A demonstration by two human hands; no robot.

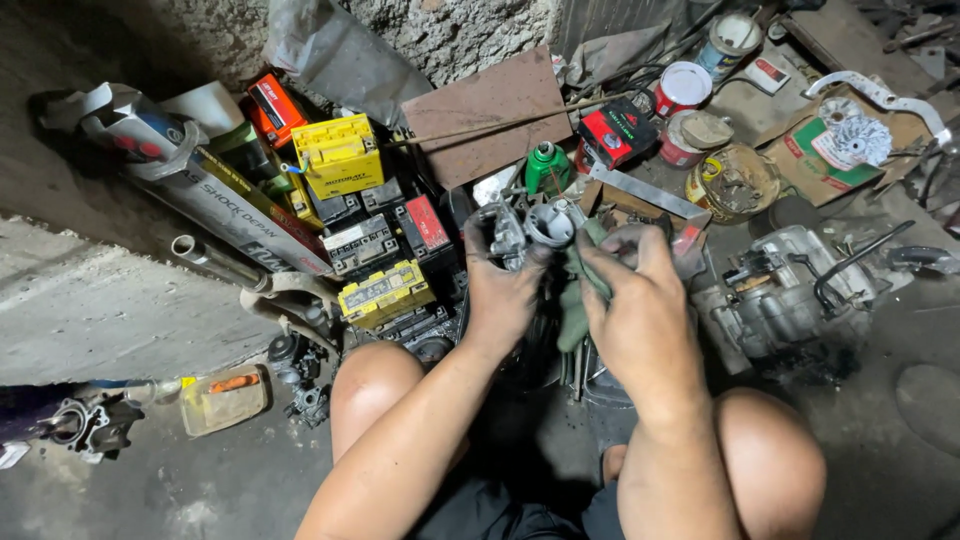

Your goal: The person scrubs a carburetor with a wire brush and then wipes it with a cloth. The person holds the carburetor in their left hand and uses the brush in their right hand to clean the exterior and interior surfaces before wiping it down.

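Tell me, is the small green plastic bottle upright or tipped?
Upright: the small green plastic bottle stands on its base, cap pointing up.

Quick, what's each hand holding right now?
Left hand: closed around a small grey metal engine part.
Right hand: closed on a green rag, pressed against that part.

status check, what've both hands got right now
Left hand gripping small metal engine part. Right hand pressing green rag against it. Batteries and engine block crowd the floor close by.
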